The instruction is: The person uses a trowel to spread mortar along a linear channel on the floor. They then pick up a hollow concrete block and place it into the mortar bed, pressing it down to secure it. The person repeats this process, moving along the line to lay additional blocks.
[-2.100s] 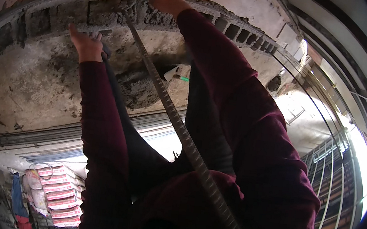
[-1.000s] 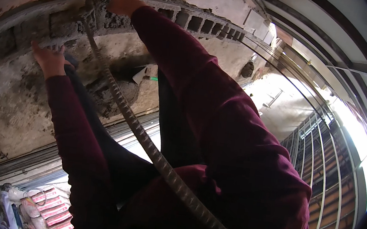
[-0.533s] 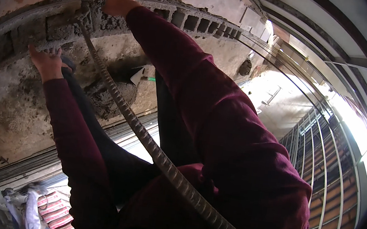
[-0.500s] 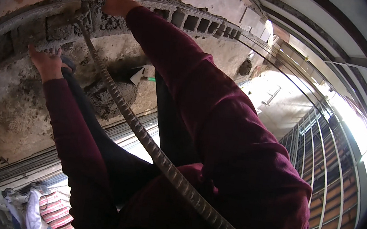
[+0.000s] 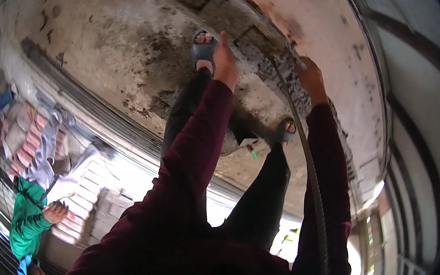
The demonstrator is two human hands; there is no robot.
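Observation:
My left hand [image 5: 226,64] is at the near edge of the concrete block course [image 5: 203,3], thumb raised, beside my sandalled left foot; its other fingers are hidden or blurred. My right hand [image 5: 308,77] is farther right, fingers curled at the far edge of the course; what they grip is unclear. A long ribbed steel bar [image 5: 311,176] runs from the blocks down between my arms, just left of my right forearm. Beyond my legs a trowel [image 5: 247,141] with a green handle lies by dark mortar.
A person in a green jacket [image 5: 29,218] is at lower left, by stacked red-and-white bags [image 5: 79,213]. Long bundled rods [image 5: 72,86] lie along the pale concrete strip behind my feet. A curved-looking metal-framed structure [image 5: 415,161] rises at the right.
The view has swung sharply, moving my hands and feet rightward in the picture and bringing the green-jacketed person into sight. My hands stay at the block course.

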